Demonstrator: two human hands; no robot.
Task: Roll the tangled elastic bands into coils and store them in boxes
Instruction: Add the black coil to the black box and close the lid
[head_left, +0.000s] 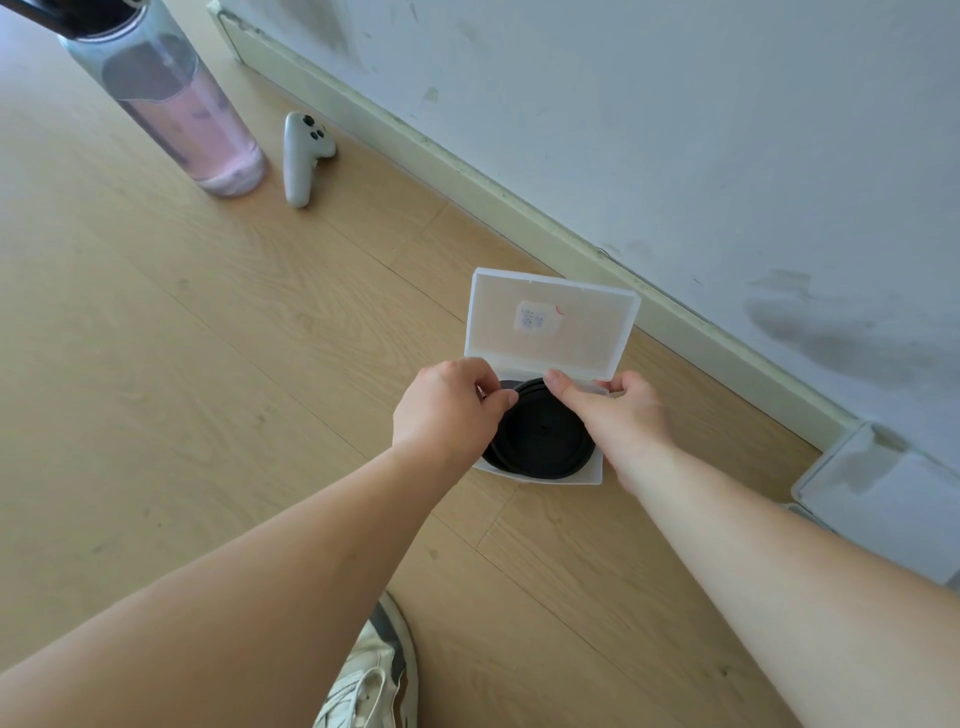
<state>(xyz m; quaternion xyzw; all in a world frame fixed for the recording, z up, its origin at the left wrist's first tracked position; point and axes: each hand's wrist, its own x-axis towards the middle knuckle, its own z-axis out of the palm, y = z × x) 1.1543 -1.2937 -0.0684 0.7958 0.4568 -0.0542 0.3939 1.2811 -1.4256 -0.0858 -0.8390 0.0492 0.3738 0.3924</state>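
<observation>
left hand (447, 410): arm stretched forward, fingertips pinching the coil's (543, 439) far-left rim
right hand (618, 410): fingers curled on the box's (592, 475) far-right rim, thumb on coil
coil: flat inside open box, near the floor's (260, 364) far edge

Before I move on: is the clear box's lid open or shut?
Open: the lid stands raised behind the box, and the black coil shows inside.

A home room: wood-plank floor (208, 364), scuffed wall (675, 130), water bottle (182, 104).
</observation>
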